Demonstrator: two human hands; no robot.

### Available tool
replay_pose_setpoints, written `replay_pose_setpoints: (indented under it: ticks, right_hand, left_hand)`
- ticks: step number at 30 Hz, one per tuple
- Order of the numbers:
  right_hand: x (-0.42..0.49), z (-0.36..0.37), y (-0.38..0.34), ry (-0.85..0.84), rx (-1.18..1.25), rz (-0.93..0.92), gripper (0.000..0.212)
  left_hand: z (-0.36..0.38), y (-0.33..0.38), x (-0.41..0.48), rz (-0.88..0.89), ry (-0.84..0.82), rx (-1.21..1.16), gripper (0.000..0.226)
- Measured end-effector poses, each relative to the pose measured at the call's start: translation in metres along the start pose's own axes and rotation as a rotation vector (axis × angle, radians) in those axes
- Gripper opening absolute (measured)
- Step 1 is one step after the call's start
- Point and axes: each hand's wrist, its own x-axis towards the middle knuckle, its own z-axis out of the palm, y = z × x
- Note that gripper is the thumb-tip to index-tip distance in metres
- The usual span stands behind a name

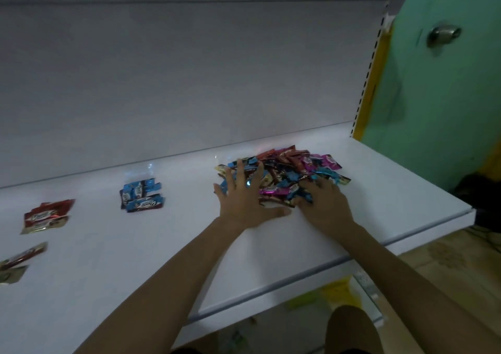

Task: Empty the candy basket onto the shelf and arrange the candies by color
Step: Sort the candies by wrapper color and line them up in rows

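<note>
Spread wide, the left hand [244,204] presses flat on the near left side of the mixed candy pile [287,169], fingers straight and fanned toward the back. The right hand [325,204] rests on the pile's near right side, thumb almost touching the left thumb. Its fingers [306,193] bend down among the wrappers, and I cannot tell whether they pinch any.

On the white shelf [135,258], a few brownish candies [16,261] lie at the left edge nearest the front, long axes slanting up to the right. Farther back sits a small red group [47,215], its wrappers lying roughly along the shelf. Beyond that, toward the middle, is a blue group [142,195], most wrappers lengthwise along the shelf, some turned toward the back.

The pile of blue, pink, red and cream wrappers lies right of centre near the back edge, stretched along the shelf, wrappers pointing every way. Behind rises the white back panel [189,82]; a green door [433,96] stands at the right.
</note>
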Motion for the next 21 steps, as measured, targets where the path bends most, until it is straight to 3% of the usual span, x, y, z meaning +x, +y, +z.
replay_pose_setpoints:
  ticks: [4, 10, 15, 21]
  right_hand:
    - [0.013, 0.002, 0.005, 0.062, 0.091, -0.129, 0.034]
    - [0.026, 0.019, 0.005, 0.149, 0.273, -0.214, 0.02]
    - [0.025, 0.022, 0.011, 0.187, 0.309, -0.226, 0.023]
    - [0.021, 0.019, -0.002, 0.326, 0.269, -0.289, 0.022]
  left_hand:
    - [0.005, 0.005, 0.019, 0.057, -0.011, -0.028, 0.104]
    - [0.014, 0.004, 0.025, 0.305, 0.248, -0.187, 0.067]
    - [0.008, 0.004, 0.028, 0.301, 0.299, -0.207, 0.036]
    - [-0.006, 0.008, 0.026, 0.244, 0.451, -0.353, 0.034]
